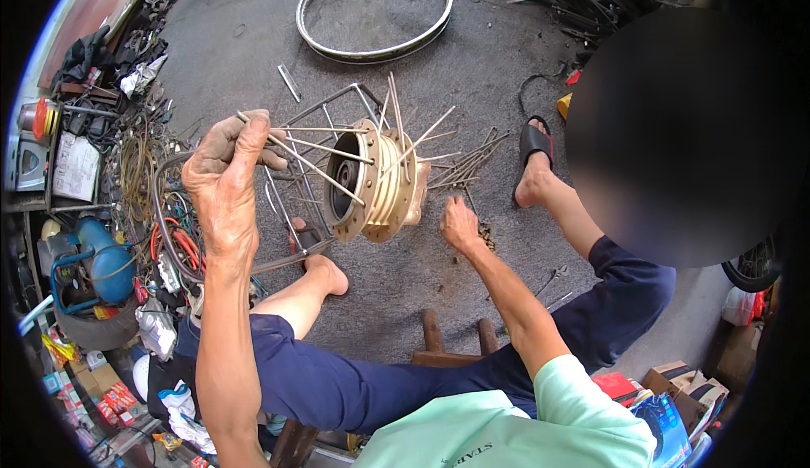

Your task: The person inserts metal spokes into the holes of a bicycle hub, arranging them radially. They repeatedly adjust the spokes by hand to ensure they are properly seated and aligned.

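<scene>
A gold-coloured wheel hub stands on its side on the grey floor, with several thin metal spokes sticking out of its flanges. My left hand is raised to the left of the hub, its fingers pinched on the end of one spoke that runs to the hub. My right hand reaches down to the floor just right of the hub, fingers curled near a loose bundle of spokes; whether it grips any is not visible.
A bare metal wheel rim lies on the floor farther back. A wire rack sits behind the hub. Tools, cables and a blue compressor crowd the left side. My sandalled foot rests right of the spokes.
</scene>
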A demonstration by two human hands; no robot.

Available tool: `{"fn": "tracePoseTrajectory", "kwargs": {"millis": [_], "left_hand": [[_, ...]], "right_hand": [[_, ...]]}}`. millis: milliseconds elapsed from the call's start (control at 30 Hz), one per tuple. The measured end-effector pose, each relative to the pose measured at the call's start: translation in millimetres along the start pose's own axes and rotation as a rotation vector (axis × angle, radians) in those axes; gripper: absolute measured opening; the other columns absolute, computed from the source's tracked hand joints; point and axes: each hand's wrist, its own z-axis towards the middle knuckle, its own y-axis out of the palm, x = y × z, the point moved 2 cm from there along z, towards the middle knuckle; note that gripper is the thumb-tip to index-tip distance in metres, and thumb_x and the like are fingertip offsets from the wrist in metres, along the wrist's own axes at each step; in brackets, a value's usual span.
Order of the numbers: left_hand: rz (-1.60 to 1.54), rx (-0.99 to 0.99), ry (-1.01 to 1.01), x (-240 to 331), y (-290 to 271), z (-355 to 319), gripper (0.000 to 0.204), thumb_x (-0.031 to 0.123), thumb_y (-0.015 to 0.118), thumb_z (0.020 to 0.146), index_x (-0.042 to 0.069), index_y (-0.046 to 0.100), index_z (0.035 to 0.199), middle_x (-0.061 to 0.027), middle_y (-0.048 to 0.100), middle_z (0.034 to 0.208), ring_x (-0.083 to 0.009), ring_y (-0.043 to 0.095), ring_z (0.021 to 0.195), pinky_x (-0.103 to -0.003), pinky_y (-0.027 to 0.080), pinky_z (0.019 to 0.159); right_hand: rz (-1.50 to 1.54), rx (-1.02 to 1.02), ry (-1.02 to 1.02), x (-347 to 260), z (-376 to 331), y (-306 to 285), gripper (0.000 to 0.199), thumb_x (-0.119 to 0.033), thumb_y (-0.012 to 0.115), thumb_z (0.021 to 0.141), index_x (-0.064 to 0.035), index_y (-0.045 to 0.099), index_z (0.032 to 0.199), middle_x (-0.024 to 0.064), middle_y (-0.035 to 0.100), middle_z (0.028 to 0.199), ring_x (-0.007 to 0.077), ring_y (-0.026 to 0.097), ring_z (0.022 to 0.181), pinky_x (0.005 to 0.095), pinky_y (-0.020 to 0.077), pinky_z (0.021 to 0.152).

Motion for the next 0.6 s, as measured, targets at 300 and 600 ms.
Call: {"fn": "tracePoseTrajectory", "kwargs": {"millis": [300,600], "left_hand": [[0.174,-0.102,0.089,10.1,32.3,-0.1,0.022,0.019,0.065,0.099,-0.002,0.070,0.104,-0.0091,0.070,0.082,-0.0106,0.065,0.065,-0.022,0.051,0.054],[0.298,-0.263,-0.172,-17.8,25.0,-3.1,0.036,0.031,0.061,0.101,-0.005,0.062,0.107,-0.0080,0.064,0.075,-0.0117,0.060,0.059,-0.025,0.048,0.051]], "right_hand": [[-0.533,-0.024,-0.271,-4.7,43.5,6.9,0.038,-0.011,0.066,0.082,-0.0033,0.062,0.119,0.0208,0.056,0.124,0.0277,0.069,0.098,0.0372,0.0579,0.071],[-0.515,-0.024,-0.359,9.9,54.7,2.9,0.018,-0.016,0.061,0.085,-0.0085,0.069,0.099,0.0114,0.072,0.090,0.0247,0.073,0.081,0.0368,0.0569,0.062]]}}
